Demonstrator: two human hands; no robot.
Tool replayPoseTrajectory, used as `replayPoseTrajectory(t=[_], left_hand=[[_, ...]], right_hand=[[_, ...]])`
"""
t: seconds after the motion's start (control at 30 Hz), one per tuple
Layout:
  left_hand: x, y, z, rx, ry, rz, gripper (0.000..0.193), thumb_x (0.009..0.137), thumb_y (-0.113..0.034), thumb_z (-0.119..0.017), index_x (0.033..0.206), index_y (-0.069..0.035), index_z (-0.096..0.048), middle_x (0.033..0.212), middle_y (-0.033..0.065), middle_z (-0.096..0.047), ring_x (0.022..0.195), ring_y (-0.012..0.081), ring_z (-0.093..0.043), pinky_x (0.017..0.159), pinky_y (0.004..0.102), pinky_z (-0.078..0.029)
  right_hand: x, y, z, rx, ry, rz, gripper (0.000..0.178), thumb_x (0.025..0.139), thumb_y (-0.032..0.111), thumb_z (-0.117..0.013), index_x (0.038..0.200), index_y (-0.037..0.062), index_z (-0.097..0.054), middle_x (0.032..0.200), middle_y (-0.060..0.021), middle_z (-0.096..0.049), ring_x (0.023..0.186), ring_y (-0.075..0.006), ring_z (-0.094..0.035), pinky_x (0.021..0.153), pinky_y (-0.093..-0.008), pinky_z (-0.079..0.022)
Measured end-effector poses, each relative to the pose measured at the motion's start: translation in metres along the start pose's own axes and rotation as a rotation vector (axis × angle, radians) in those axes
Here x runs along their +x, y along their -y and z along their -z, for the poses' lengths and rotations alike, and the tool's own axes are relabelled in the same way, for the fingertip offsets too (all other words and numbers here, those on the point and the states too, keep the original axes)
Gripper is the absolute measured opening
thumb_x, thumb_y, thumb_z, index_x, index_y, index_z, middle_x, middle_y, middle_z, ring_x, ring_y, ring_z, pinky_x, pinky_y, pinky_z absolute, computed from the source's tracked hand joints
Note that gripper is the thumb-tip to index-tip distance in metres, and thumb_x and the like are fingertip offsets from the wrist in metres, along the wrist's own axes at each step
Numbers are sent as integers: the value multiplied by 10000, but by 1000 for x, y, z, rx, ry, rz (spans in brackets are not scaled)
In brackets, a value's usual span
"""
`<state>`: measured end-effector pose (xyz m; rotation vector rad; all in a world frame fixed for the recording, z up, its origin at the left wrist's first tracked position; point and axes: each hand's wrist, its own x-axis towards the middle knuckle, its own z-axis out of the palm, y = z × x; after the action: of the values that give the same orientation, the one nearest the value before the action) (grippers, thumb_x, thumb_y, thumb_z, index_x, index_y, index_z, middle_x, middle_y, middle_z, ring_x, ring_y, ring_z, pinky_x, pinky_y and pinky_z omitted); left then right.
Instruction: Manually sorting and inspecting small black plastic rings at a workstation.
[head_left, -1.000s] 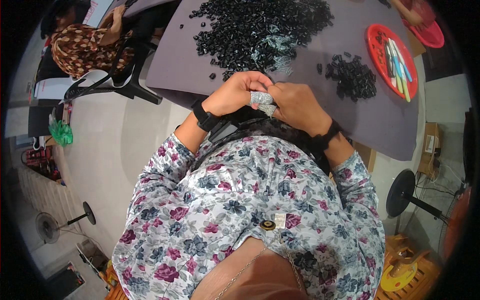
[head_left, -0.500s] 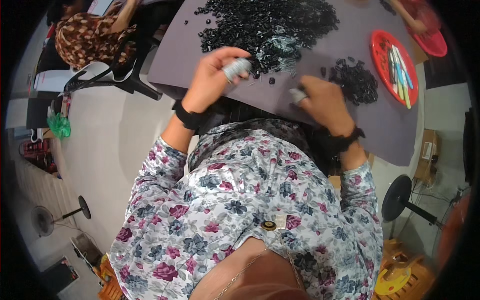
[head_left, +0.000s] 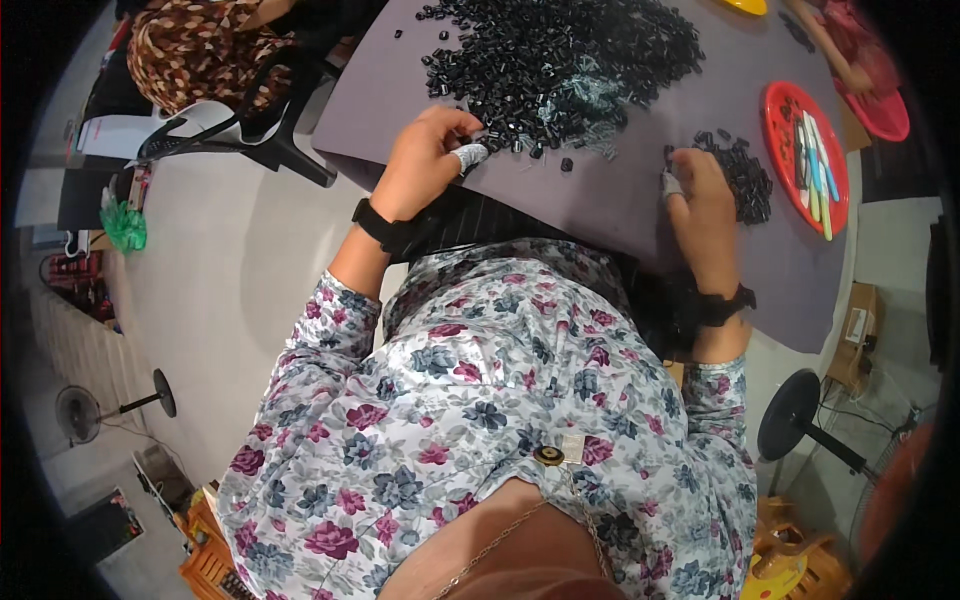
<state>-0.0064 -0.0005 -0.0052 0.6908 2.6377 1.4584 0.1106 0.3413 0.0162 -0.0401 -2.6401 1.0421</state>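
Note:
A large pile of small black pieces (head_left: 560,50), glossy and block-like, covers the far middle of the table, with many thin clear-grey bits (head_left: 600,95) on its near side. My left hand (head_left: 420,165) is at the pile's near left edge, thumb and fingers closed together. White tape wraps its thumb, and whatever the fingertips grip is too small to make out. My right hand (head_left: 705,205), its thumb also wrapped, is closed at the left side of a smaller heap of black pieces (head_left: 745,180). Its fingertips hide what they hold, if anything.
A red tray (head_left: 840,190) at the right bears several slim-handled tools (head_left: 815,165). The grey-purple table's (head_left: 590,215) near edge lies before me. One person (head_left: 200,60) sits at far left beside a black chair (head_left: 290,150); another person's arm (head_left: 835,55) reaches in at far right.
My right hand has moved right, from the table's near middle to the smaller heap. My left fingers have lowered and closed at the large pile's edge. The whole view has shifted slightly.

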Motion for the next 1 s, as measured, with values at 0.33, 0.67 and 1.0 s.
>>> replayPoseTrajectory(t=[0.33, 0.67, 1.0], left_hand=[[10, -28, -5, 178, 116, -98, 381, 735, 110, -610, 1082, -13, -709, 940, 152, -625, 818, 299, -626, 736, 382, -516], [8, -20, 0, 147, 101, -31, 371, 765, 121, -611, 1099, -11, -705, 965, 71, -617, 815, 183, -587, 753, 297, -486], [10, -26, -1, 249, 83, -89, 257, 782, 24, -669, 1032, -28, -695, 934, 131, -599, 802, 297, -608, 724, 392, -495]], right_hand=[[22, 54, -63, -28, 210, 368, 246, 841, -22, -620, 1054, 91, -670, 1024, -94, -636, 939, -361, -672, 787, -456, -555], [33, 55, -71, -119, 102, 395, 167, 796, -22, -674, 935, 71, -673, 970, -87, -621, 923, -330, -650, 773, -425, -537], [41, 48, -91, -204, 25, 502, 37, 811, 28, -628, 799, 58, -611, 850, -90, -592, 845, -303, -637, 701, -429, -553]])
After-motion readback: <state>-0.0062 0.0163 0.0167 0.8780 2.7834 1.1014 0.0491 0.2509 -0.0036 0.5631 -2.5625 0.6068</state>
